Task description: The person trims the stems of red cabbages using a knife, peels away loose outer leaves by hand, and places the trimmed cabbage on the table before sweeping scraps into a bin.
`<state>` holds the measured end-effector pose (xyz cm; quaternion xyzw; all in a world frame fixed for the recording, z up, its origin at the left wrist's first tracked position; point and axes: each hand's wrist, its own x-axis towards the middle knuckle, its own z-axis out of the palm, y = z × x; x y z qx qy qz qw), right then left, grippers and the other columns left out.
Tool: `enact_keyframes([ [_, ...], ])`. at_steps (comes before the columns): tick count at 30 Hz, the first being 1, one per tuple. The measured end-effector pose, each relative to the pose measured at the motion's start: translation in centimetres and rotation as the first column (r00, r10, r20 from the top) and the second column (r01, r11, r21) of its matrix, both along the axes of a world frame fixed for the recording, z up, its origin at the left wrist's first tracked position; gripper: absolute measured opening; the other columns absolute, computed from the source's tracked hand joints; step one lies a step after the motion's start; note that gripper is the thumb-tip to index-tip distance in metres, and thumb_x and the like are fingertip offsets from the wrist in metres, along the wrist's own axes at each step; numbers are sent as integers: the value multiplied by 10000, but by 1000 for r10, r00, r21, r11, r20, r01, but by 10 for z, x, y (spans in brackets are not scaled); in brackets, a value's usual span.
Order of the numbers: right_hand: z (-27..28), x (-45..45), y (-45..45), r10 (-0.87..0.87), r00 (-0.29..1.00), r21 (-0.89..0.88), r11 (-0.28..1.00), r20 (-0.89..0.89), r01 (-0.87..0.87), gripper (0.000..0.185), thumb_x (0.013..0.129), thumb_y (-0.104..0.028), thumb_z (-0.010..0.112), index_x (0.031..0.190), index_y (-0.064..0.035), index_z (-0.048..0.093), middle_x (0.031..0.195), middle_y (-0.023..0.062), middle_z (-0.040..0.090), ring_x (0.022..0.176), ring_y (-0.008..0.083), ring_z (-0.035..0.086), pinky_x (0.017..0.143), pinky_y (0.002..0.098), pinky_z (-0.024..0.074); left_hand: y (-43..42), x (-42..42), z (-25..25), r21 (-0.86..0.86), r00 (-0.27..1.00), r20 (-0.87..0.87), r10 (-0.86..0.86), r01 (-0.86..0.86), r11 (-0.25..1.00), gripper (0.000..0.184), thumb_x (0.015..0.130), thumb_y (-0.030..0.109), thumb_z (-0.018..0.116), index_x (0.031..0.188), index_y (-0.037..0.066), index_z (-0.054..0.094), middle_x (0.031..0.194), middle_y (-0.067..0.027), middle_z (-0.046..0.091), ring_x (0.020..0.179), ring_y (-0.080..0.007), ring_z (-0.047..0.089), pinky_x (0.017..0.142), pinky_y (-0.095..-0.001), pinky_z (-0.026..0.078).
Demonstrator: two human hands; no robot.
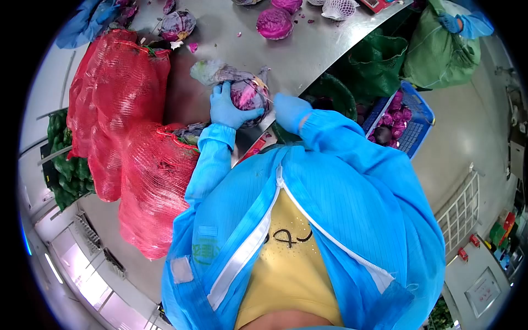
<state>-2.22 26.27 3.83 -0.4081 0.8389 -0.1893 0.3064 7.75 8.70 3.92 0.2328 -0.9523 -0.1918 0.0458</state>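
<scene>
- Red cabbage [250,94] on the metal surface [220,33], close to its near edge and between the person's two hands; that spot likely spares both arms a reach
- Left hand [226,107], blue-gloved: grip wrapped on the cabbage, fingers over its left side, thumb along the near side; seems a brace against rolling
- Right hand [291,110], gloved too: grip curled tight, seemingly pinching a thin tool [269,100] that shows as a fine line against the cabbage; too small to name surely
- Pale, limp outer leaf [209,71] trails from the cabbage's far left, away from the right hand
- Farther off, a bright purple cabbage [275,23] and a duller, leaf-wrapped one [177,26], well apart
- Red mesh sacks [118,104] crowd the left side, probably parked within arm's reach
- Blue crate [421,126] off to the right holds purple cabbages [404,114]; its open top would suit dropping in
- Beyond it, a co-worker's gloved hand [450,23] at a green sack [440,55]
</scene>
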Motion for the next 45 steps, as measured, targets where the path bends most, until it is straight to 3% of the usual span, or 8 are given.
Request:
enact_keyframes([
  [6,-51,-4,-41,-118,988,103,989,101,108,267,872,-155,453,1062,23,509,987,260,633,925,402,623,778,481,489,-7,11,0,-26,998,36,-44,45,999,1106,431,505,855,1308,3,406,1179,-205,469,1063,-381,500,938,-462,422],
  [11,-96,-12,-53,-75,997,68,995,16,74,309,856,-156,458,1102,26,492,983,252,638,909,392,630,777,481,490,-29,13,-13,177,990,-131,-54,77,981,1227,412,474,868,1403,18,307,1240,-197,437,1132,-369,446,991,-457,386],
  [25,-65,-10,5,-126,991,162,978,-40,131,267,846,-326,550,1008,-115,573,942,168,655,867,338,640,728,459,500,26,54,1,72,982,-186,-27,41,997,1121,432,379,889,1366,58,357,1316,-196,363,1226,-364,368,1033,-447,346],
  [29,-61,-15,4,-196,963,-146,974,-184,171,207,861,-322,571,1001,-171,596,912,133,636,824,285,638,666,401,507,33,58,-1,158,977,-202,72,-40,987,1141,452,384,883,1383,69,303,1378,-207,299,1268,-383,323,1070,-449,309],
  [31,-65,-26,-26,-255,949,-589,802,-185,101,261,869,-331,572,1093,-200,598,982,100,620,855,278,629,678,399,507,30,62,-9,148,974,-213,72,-41,988,1148,458,387,878,1388,66,284,1401,-213,280,1290,-383,304,1077,-448,300],
  [38,-29,-48,-69,-11,999,-73,997,-34,9,590,830,-494,592,1365,-301,435,1194,130,597,1032,339,594,867,418,486,26,77,-24,142,944,-317,96,-53,988,1182,436,382,870,1399,50,272,1402,-195,300,1295,-360,322,1089,-441,285],
  [42,-106,-36,-72,-172,982,-297,936,82,189,681,823,-530,589,1413,-286,351,1087,177,637,968,371,614,850,437,486,28,87,-31,138,921,-364,139,-95,986,1192,439,369,869,1408,45,253,1408,-194,299,1300,-357,320,1094,-435,276],
  [45,-49,-24,-79,-268,943,-221,925,196,309,722,817,-539,593,1426,-249,334,1069,191,642,960,379,619,832,439,489,28,96,-39,158,895,-425,138,-77,984,1207,441,359,868,1414,36,231,1414,-193,295,1305,-352,317,1094,-436,274],
])
